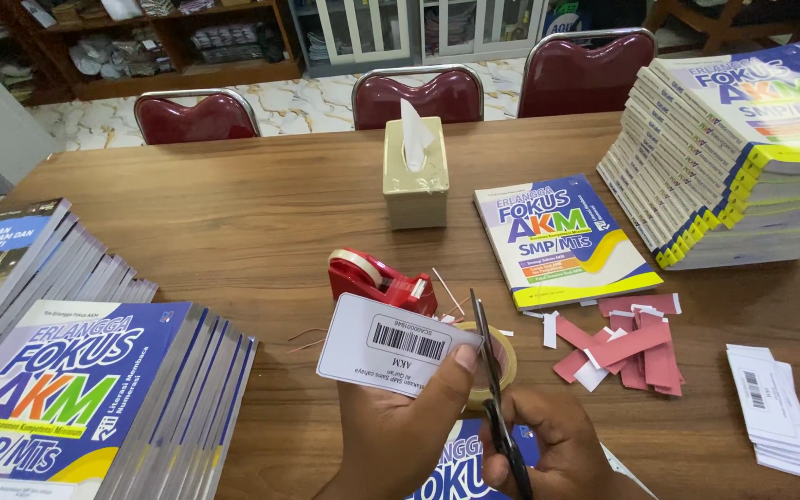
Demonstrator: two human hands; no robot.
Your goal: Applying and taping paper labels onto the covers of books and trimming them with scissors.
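Label card (391, 344), white with a barcode, is pinched between the thumb and fingers of your left hand (400, 421), raised over the wooden table (233, 231). Your right hand (553, 454) is closed through the handles of the scissors (493, 380), whose blades stand slightly parted against the card's right edge. Just beyond the card sits a red tape dispenser (381, 278); beneath the blades lies a tape roll (502, 356). Right of your grip lie red paper strips (636, 347) and a small stack of labels (775, 407).

Tissue box (416, 176), red tape dispenser (380, 279)
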